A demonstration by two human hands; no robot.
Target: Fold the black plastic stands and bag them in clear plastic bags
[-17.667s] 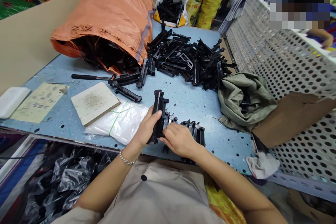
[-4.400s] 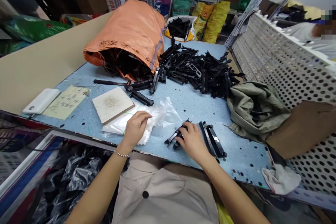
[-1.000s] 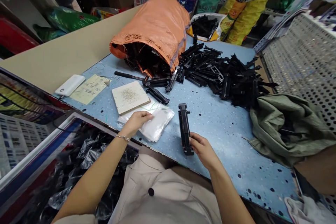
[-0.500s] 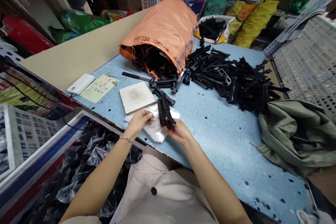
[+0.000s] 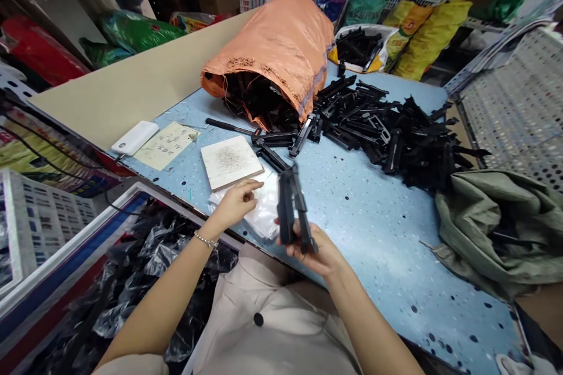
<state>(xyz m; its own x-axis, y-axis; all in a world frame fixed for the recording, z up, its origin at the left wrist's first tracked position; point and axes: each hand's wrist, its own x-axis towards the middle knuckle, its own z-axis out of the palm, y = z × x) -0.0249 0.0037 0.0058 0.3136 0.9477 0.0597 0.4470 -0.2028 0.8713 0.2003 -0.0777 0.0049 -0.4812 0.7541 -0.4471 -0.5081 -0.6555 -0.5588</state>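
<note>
Since half a second ago, the right hand [image 5: 314, 249] has shifted back from above the clear plastic bags [image 5: 266, 211], carrying the black parts [image 5: 288, 208] closer to the person. It pinches their lower end between thumb and fingers, holding them tilted above the blue table [image 5: 352, 234], just right of the bags; blur makes it hard to say, but they look like two long pieces side by side. The left hand [image 5: 237, 205] rests over the bags, fingers loosely bent — whether it grips any plastic, I cannot tell. A white square board [image 5: 231, 161] covers part of the bags. Beyond it lies a black-handled tool [image 5: 226, 125], then an open orange sack [image 5: 277, 41]. A heap of similar black pieces [image 5: 373, 123] crowds the table's far right — a crumpled green sack [image 5: 497, 228] sits nearer.
</note>
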